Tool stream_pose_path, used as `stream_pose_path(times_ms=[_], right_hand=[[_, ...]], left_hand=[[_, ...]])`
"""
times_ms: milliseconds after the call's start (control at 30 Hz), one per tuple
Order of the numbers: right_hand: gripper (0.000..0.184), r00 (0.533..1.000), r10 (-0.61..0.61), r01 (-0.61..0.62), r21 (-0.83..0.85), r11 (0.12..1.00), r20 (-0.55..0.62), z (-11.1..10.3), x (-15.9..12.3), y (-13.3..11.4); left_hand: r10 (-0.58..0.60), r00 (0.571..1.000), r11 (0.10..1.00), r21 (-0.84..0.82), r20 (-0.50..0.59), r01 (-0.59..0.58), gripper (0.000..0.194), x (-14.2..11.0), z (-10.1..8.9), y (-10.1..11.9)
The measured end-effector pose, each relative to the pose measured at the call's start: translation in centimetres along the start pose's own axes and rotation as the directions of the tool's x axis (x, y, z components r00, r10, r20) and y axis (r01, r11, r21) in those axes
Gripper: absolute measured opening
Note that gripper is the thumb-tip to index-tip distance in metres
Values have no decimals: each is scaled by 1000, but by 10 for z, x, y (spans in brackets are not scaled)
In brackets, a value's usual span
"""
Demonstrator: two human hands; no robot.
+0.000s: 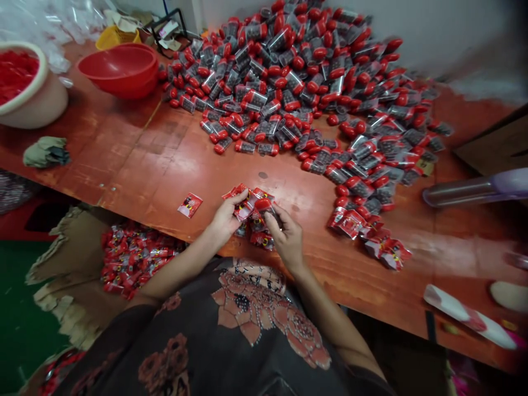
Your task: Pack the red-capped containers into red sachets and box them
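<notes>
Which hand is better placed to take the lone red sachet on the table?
Probably the left hand: the sachet lies on its side, and the right hand is farther away.

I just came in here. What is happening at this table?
A person is seated at an orange-red wooden table, holding a bunch of small red packets in the left hand and right hand. A large heap of red-capped clear plastic containers lies beyond them. More packets fill a torn cardboard box beside the table edge.
</notes>
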State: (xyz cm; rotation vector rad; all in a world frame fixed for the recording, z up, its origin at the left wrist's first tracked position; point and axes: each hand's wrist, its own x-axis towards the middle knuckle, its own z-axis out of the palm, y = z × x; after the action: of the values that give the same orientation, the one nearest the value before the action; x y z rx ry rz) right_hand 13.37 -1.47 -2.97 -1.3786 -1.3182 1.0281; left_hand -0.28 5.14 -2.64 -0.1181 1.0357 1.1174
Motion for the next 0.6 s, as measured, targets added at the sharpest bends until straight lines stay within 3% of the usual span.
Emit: stream_pose_path(times_ms=[200,500,600], right_hand=[[34,997,48,-50,17,999,66,5,-1,8],[39,959,214,-243,149,958,187,-2,0,-11],[40,949,215,-255,164,953,230,-7,2,-14]], left_hand=[[8,1000,997,-75,26,-6,10,-13,3,-1],[239,965,971,1,112,-240,16,-28,-2,-6],[282,944,957,23,172,-290,20,-33,-2,-5]])
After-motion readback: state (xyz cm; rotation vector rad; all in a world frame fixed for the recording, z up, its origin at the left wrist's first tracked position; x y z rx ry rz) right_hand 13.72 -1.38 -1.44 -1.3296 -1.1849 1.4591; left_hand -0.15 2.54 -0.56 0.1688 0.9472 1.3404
